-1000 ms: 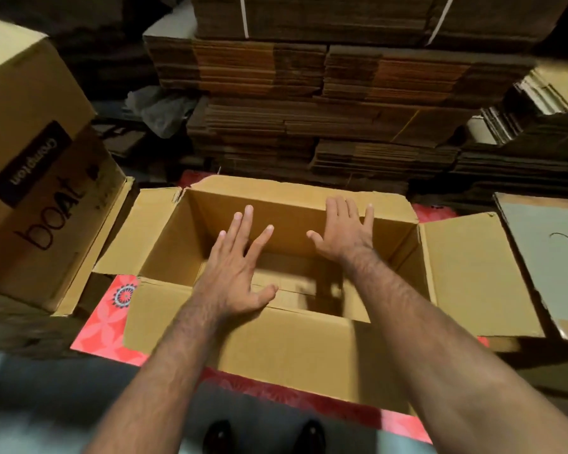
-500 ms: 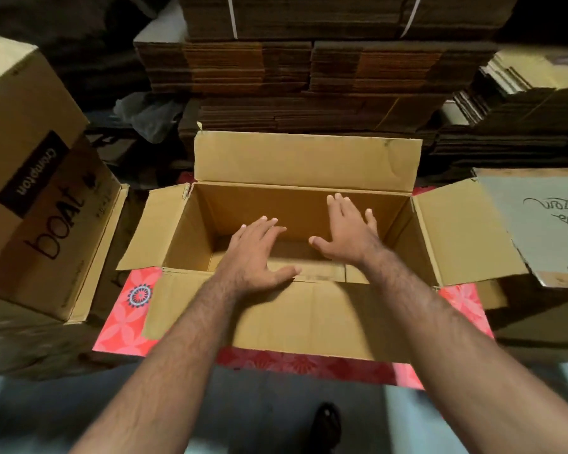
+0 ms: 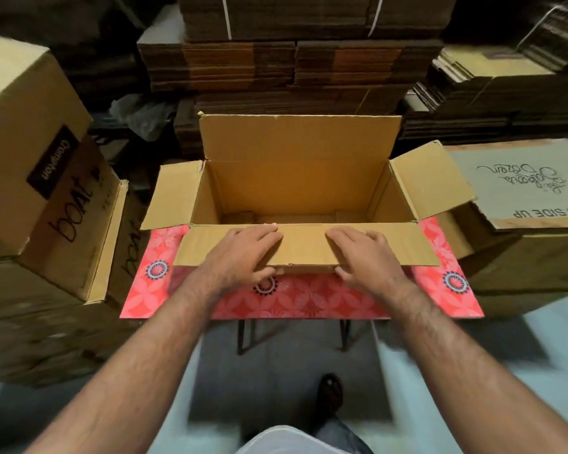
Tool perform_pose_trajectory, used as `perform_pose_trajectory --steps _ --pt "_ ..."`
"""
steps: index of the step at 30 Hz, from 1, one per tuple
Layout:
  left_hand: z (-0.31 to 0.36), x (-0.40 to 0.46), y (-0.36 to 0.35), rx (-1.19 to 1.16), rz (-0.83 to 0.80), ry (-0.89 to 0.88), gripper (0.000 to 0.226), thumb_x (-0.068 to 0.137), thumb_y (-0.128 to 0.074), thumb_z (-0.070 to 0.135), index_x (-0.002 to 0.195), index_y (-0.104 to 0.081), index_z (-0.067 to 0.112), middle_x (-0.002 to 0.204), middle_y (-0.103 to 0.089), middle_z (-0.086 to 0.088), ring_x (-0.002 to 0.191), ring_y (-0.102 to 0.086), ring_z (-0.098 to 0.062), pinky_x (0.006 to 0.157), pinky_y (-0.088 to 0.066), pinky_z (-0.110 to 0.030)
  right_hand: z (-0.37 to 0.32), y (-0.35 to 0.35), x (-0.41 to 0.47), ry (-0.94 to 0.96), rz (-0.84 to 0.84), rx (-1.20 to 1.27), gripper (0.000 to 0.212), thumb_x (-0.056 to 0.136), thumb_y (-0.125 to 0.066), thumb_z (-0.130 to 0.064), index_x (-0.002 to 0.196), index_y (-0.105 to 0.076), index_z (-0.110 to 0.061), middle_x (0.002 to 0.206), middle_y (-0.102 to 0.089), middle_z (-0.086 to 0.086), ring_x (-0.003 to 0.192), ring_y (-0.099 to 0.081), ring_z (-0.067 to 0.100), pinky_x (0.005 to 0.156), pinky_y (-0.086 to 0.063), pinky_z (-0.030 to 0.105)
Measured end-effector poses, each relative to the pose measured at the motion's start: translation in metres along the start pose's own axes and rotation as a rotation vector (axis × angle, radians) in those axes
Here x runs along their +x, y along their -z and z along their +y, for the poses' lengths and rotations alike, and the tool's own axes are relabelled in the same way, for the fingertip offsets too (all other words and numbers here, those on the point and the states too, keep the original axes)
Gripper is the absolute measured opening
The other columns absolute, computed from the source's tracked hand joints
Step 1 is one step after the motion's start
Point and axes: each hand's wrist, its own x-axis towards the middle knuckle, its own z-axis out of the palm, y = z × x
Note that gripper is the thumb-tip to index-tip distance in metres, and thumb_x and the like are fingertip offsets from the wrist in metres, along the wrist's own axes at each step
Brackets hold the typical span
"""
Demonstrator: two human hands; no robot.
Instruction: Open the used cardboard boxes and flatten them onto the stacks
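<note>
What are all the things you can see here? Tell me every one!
open box: one, tan, middle, on the table, all four flaps open
table: one, pink flowery top, dark legs, under the open box
boat box: one, tan with black writing, left
flat grey board: one, grey with handwriting, right, on top of another box
flattened cardboard stacks: several, brown, behind the open box
crumpled plastic: one piece, greyish, back left
shoe: one, dark, on the floor below
left hand: one, grip on the near flap, fingers on top, thumb under its edge
right hand: one, same grip on the near flap
</note>
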Motion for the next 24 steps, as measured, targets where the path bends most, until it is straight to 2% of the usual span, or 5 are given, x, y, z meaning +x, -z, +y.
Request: perform_pose_trajectory --steps 6,10,15,21,24 --pt "-0.013 -0.029 0.020 0.040 0.324 0.087 0.023 0.097 -0.055 0.039 0.113 -0.063 0.024 0.114 -0.069 0.004 0.103 -0.062 -0.021 0.088 -0.042 -0.039 0.020 0.021 -0.018 -0.145 0.328 0.005 0.036 0.092 -0.072 -0.033 0.126 -0.067 -0.027 0.125 -0.070 -0.006 0.117 -0.061 0.017 0.095 -0.034 0.037" --pt "-0.038 -0.028 0.022 0.041 0.650 0.559 0.040 0.090 -0.066 0.047 0.119 -0.061 0.019 0.121 -0.063 -0.006 0.114 -0.053 -0.028 0.095 -0.041 -0.050 0.048 0.026 -0.010 -0.560 0.609 0.083 0.086 0.086 -0.074 -0.054 0.154 -0.038 -0.013 0.156 -0.045 0.010 0.144 -0.040 0.029 0.113 -0.028 0.052" --pt "-0.035 -0.014 -0.001 -0.709 0.799 1.140 0.103 0.081 -0.081 0.048 0.154 -0.023 0.004 0.159 -0.025 -0.019 0.143 -0.030 -0.037 0.114 -0.036 -0.052 0.078 0.005 0.011 -0.922 0.508 0.655 0.118 0.087 -0.077 -0.053 0.163 -0.002 -0.002 0.170 -0.014 0.021 0.155 -0.019 0.038 0.121 -0.025 0.055" --pt "-0.040 0.009 -0.047 -1.092 0.630 1.080 0.112 0.090 -0.074 0.045 0.162 0.009 0.017 0.156 -0.039 -0.023 0.140 -0.042 -0.041 0.113 -0.037 -0.044 0.096 -0.042 0.032 -0.824 0.363 1.012 0.126 0.068 -0.074 -0.081 0.155 -0.020 -0.008 0.153 -0.044 0.019 0.139 -0.047 0.038 0.117 -0.041 0.046" --pt "-0.050 0.018 -0.061 -1.136 0.665 0.983 0.114 0.087 -0.075 0.049 0.161 0.008 0.027 0.167 -0.021 -0.011 0.150 -0.030 -0.029 0.122 -0.029 -0.042 0.105 -0.054 0.038 -0.730 0.349 0.994 0.105 0.087 -0.069 -0.064 0.157 -0.016 -0.007 0.160 -0.037 0.016 0.145 -0.041 0.033 0.120 -0.037 0.047"
